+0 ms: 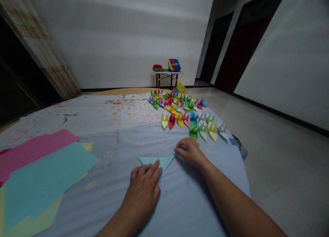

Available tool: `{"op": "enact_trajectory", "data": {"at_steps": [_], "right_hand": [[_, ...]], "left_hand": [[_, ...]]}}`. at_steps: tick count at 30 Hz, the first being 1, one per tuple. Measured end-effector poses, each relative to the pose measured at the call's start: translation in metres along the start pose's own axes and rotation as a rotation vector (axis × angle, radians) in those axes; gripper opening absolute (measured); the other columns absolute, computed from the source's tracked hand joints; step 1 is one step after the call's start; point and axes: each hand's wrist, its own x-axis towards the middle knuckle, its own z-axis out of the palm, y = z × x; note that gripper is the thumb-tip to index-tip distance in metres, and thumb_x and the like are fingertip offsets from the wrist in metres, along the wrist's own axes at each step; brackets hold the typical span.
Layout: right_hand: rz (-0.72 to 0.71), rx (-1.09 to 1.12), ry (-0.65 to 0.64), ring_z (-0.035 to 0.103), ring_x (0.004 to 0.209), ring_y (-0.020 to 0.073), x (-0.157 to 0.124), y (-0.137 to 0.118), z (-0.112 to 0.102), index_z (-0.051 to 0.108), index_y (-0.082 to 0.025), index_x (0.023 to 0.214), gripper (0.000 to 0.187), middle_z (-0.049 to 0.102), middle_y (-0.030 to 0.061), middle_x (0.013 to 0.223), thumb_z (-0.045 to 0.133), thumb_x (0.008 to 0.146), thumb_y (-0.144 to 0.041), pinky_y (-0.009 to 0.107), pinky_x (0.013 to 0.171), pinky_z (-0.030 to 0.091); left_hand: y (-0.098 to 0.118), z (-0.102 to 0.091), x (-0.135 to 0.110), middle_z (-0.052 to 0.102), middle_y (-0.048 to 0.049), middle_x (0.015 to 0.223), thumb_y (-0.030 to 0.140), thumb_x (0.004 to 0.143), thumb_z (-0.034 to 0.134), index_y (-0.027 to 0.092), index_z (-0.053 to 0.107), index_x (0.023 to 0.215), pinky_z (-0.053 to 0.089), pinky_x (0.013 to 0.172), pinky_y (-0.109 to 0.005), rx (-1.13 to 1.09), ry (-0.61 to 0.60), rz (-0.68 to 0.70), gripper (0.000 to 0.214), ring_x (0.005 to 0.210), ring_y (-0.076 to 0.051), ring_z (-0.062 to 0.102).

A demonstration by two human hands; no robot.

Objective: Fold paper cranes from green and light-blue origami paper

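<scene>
A light blue paper folded into a triangle [156, 160] lies on the pale blue cloth [115, 144] in front of me. My left hand [144, 185] rests flat on the triangle's lower tip, fingers stretched out. My right hand [189, 151] presses the triangle's right corner with its fingertips drawn together. Beyond the hands stand several folded paper cranes [191, 122] in many colours, in rows reaching toward the wall.
Large paper sheets, pink [33, 149], teal [46, 180] and yellow-green [33, 220], lie overlapped at the left. A small table [167, 75] with a colourful box stands by the far wall. Bare tiled floor [277, 154] runs along the right of the cloth.
</scene>
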Motion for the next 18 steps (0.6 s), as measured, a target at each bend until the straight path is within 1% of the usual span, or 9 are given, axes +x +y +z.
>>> {"op": "enact_trajectory", "data": {"at_steps": [2, 4, 8, 12, 15, 18], "right_hand": [[0.031, 0.008, 0.046, 0.044, 0.099, 0.0228, 0.000, -0.002, 0.001, 0.065, -0.023, 0.076, 0.016, 0.062, 0.0032, 0.087, 0.058, 0.075, -0.037, 0.036, 0.082, 0.026], [-0.001, 0.008, 0.050, 0.043, 0.101, 0.0230, -0.002, -0.006, 0.005, 0.065, -0.023, 0.077, 0.020, 0.062, 0.0034, 0.089, 0.057, 0.075, -0.041, 0.036, 0.083, 0.025], [-0.075, -0.065, -0.008, 0.039, 0.105, 0.0238, -0.008, -0.016, 0.016, 0.062, -0.022, 0.080, 0.026, 0.057, 0.0041, 0.098, 0.063, 0.069, -0.046, 0.037, 0.086, 0.024], [-0.061, -0.128, -0.053, 0.036, 0.108, 0.0252, -0.009, -0.018, 0.018, 0.060, -0.022, 0.085, 0.031, 0.054, 0.0046, 0.103, 0.069, 0.063, -0.043, 0.039, 0.087, 0.024], [-0.057, -0.117, -0.076, 0.033, 0.112, 0.0257, -0.009, -0.016, 0.017, 0.060, -0.024, 0.085, 0.030, 0.052, 0.0037, 0.107, 0.070, 0.062, -0.041, 0.040, 0.088, 0.023], [-0.071, -0.091, -0.085, 0.029, 0.116, 0.0256, -0.010, -0.015, 0.017, 0.062, -0.025, 0.082, 0.024, 0.051, 0.0021, 0.112, 0.069, 0.064, -0.040, 0.041, 0.092, 0.021]], "left_hand": [[0.001, -0.002, 0.001, 0.041, -0.0010, 0.137, 0.011, 0.075, 0.041, 0.024, 0.048, 0.122, 0.025, 0.096, -0.046, 0.011, -0.011, -0.003, 0.050, 0.115, -0.023, 0.040], [0.001, -0.003, 0.001, 0.041, -0.0012, 0.137, 0.011, 0.075, 0.041, 0.024, 0.048, 0.122, 0.025, 0.096, -0.046, 0.022, -0.020, -0.007, 0.050, 0.115, -0.024, 0.040], [0.002, -0.003, -0.001, 0.041, -0.0012, 0.136, 0.011, 0.075, 0.040, 0.025, 0.047, 0.123, 0.025, 0.096, -0.046, 0.027, -0.012, -0.011, 0.050, 0.115, -0.024, 0.040], [0.000, 0.000, -0.001, 0.040, 0.0001, 0.137, 0.010, 0.074, 0.041, 0.030, 0.042, 0.127, 0.025, 0.096, -0.045, 0.026, -0.005, -0.001, 0.056, 0.116, -0.023, 0.040], [-0.001, 0.002, -0.001, 0.037, 0.0007, 0.139, 0.010, 0.073, 0.042, 0.034, 0.037, 0.130, 0.024, 0.096, -0.045, 0.038, -0.011, 0.013, 0.061, 0.116, -0.023, 0.039], [-0.001, 0.002, 0.000, 0.036, 0.0003, 0.140, 0.010, 0.073, 0.042, 0.035, 0.037, 0.130, 0.024, 0.096, -0.046, 0.045, -0.017, 0.019, 0.063, 0.117, -0.024, 0.039]]}}
